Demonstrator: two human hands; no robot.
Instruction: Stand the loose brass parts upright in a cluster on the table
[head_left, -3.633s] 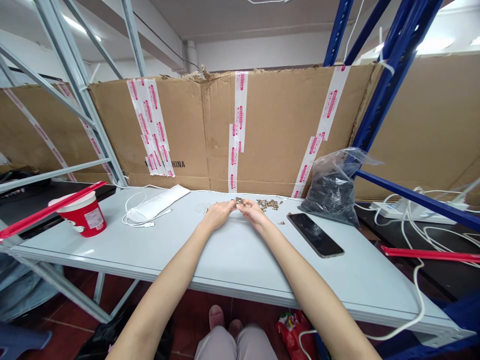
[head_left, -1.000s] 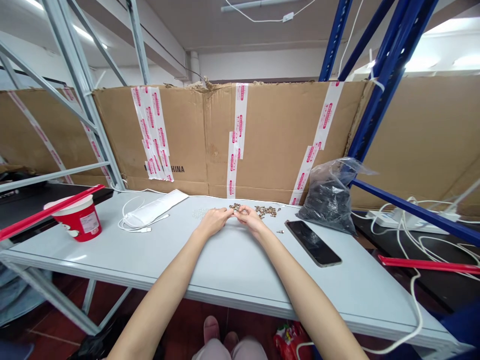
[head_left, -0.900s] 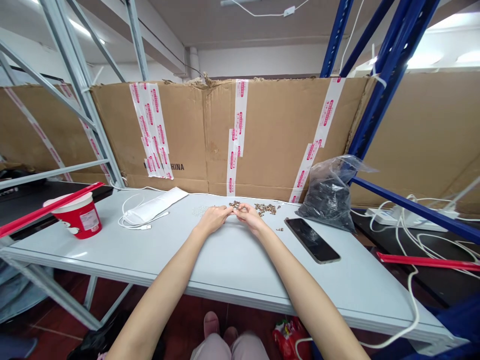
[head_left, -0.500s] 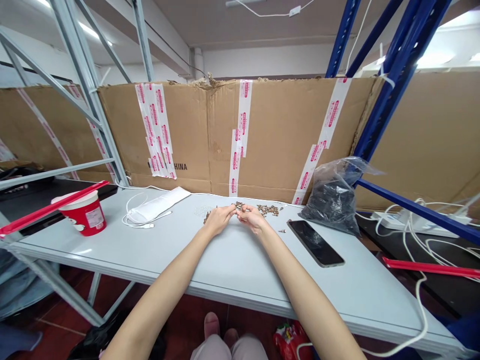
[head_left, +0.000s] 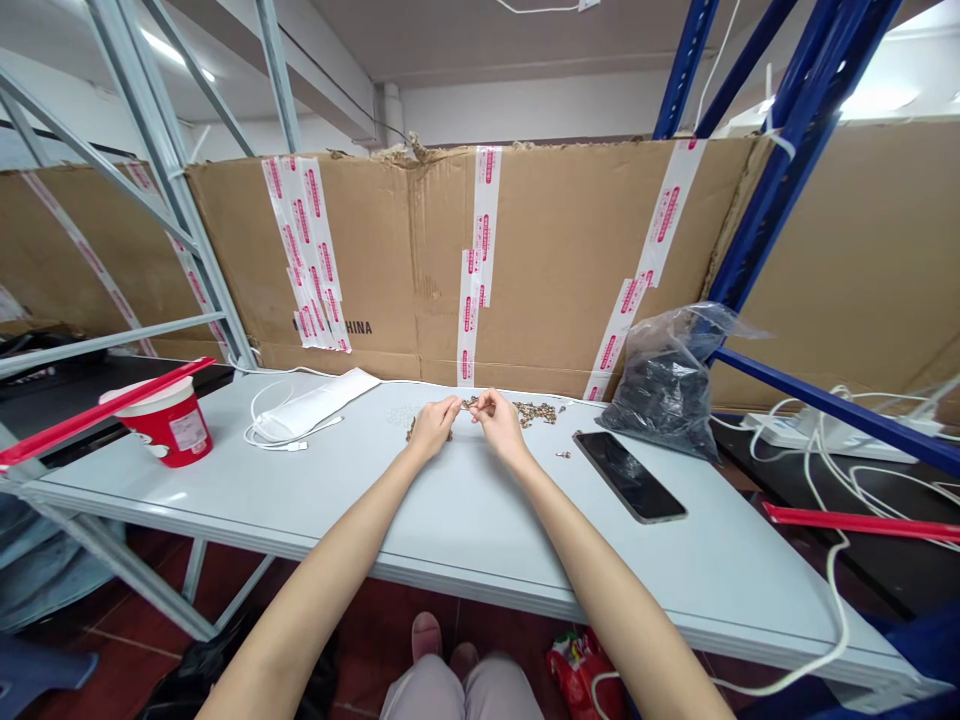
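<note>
My left hand point(head_left: 433, 426) is closed in a pinch above the table, its fingertips close to those of my right hand point(head_left: 498, 420). The right hand is pinched too. Whatever lies between the fingers is too small to make out. Behind and right of the right hand spreads a pile of small brass-coloured metal parts point(head_left: 537, 412). More brass-coloured pieces point(head_left: 410, 432) lie partly hidden by the left hand. Small clear pieces point(head_left: 400, 415) are scattered to its left. One single metal piece point(head_left: 563, 455) rests apart, near the phone.
A black phone point(head_left: 631, 477) lies right of my hands, before a plastic bag of dark contents point(head_left: 664, 400). On the left are a white sleeve-like item with a cable point(head_left: 319, 402) and a red cup point(head_left: 171, 430). Taped cardboard point(head_left: 375, 250) walls the back of the table point(head_left: 300, 500).
The right hand's fingers have curled upward into a tighter pinch, slightly apart from the left fingertips. The left hand has barely moved. The whole view has shifted a little.
</note>
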